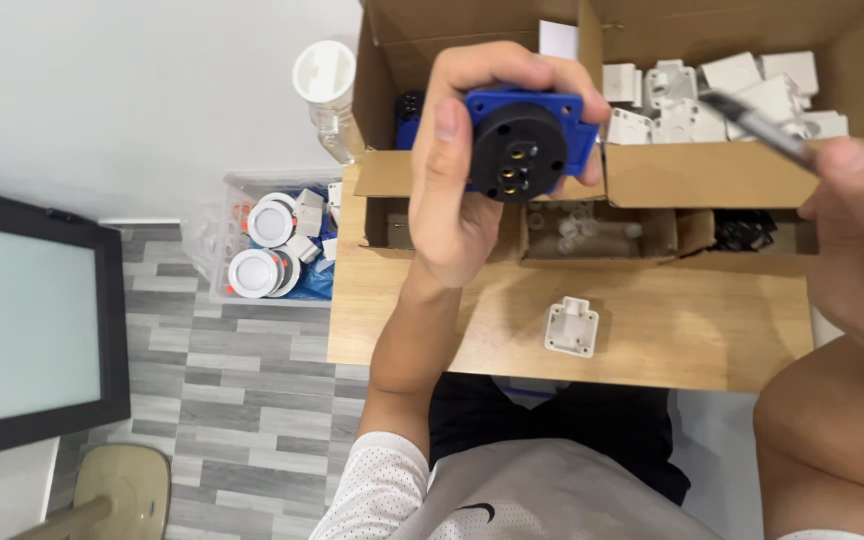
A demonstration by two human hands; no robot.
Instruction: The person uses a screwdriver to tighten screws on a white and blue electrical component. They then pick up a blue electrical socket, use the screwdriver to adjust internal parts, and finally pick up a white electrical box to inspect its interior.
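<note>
You sit at a small assembly workstation, workshop-like: a light wooden table [642, 345] carries an open brown cardboard box [652, 175] split into compartments of white plastic housings [722, 95], and a clear plastic bin of round white fittings [272, 235] stands on the grey plank floor [242, 400].

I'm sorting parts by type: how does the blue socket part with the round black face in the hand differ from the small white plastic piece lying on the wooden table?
The blue socket part with the round black face is held up by the left hand; the small white plastic piece lies alone on the wooden table. The socket part is two-coloured with metal contact holes; the white piece is single-coloured. The socket part looks larger. Both appear to be moulded plastic.
</note>
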